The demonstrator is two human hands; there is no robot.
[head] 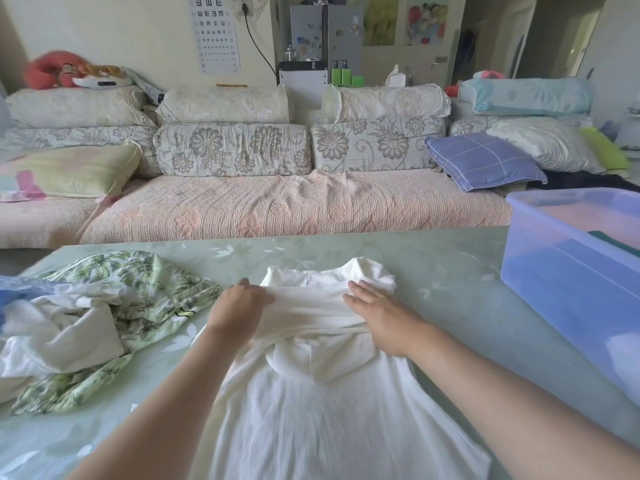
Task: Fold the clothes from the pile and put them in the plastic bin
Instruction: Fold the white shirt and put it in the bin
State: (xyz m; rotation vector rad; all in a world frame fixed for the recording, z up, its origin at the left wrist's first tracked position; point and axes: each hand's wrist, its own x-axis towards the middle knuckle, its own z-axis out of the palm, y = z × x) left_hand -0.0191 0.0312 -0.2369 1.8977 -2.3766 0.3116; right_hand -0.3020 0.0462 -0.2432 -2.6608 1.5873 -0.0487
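white garment (311, 420) lies on the green table (443, 268), top part folded back | left hand (239, 308) grips the fold's left edge (fingertips hidden under cloth) | right hand (379, 318) flat, fingers straight, pressing the fold | pile (90, 323) at left | plastic bin (568, 271) at right
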